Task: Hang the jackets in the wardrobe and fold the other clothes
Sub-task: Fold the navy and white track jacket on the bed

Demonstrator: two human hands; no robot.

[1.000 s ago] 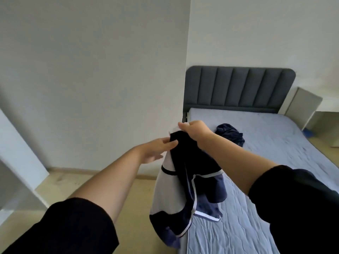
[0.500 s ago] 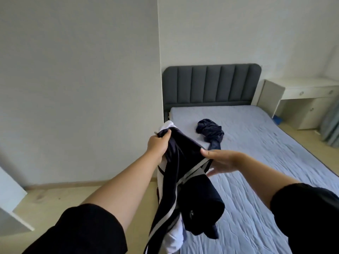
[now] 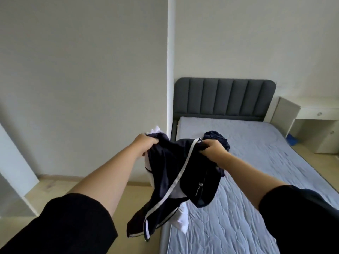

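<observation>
A navy and white jacket [image 3: 170, 173] with white piping and a zipper hangs in the air between my two hands, over the bed's near left edge. My left hand [image 3: 145, 144] grips its upper left part, where white fabric sticks out. My right hand [image 3: 212, 149] grips its upper right part by the white stripe. A second dark blue garment [image 3: 219, 138] lies crumpled on the mattress just behind my right hand, partly hidden by it.
The bed [image 3: 256, 162] has a light blue mattress and a dark grey headboard [image 3: 223, 97]. A white desk with drawers [image 3: 311, 118] stands at the right. A white wardrobe panel [image 3: 12, 167] shows at the far left above the wooden floor [image 3: 55, 186].
My right hand went from open beside the jacket to gripping its upper right part. Both hands now hold the jacket spread apart and a little higher.
</observation>
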